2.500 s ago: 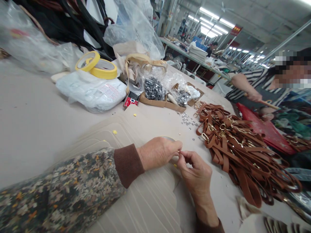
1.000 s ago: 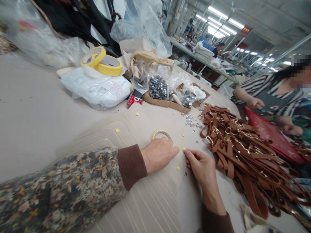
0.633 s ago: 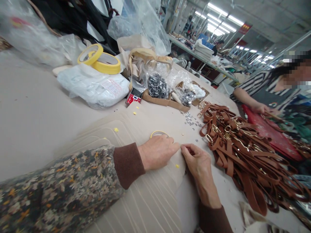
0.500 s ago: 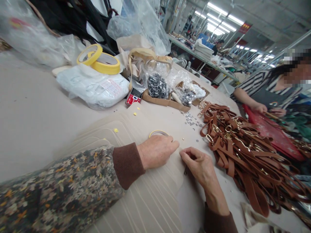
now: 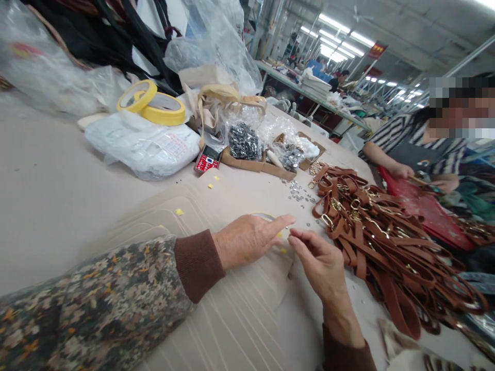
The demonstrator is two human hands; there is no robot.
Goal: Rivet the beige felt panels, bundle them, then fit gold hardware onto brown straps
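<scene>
I see right hand [image 5: 320,262] thumb and forefinger pressed together, anything pinched too small to tell | left hand [image 5: 244,241] forefinger extended, grip unclear | round yellow tape roll [image 5: 263,214] partly hidden behind it | flat beige sheets [image 5: 240,309] beneath, on pale bench [image 5: 46,206]

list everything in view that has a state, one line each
left hand: index finger extended, grip unclear
right hand: thumb and fingertips close together, any hold unclear
sheets: overlapping, fanned out
tapes: two stacked rolls, upper one tilted
white bag: bulging, lying down
carton: open, filled
metal bits: loose, scattered
straps: heaped, tangled
</scene>
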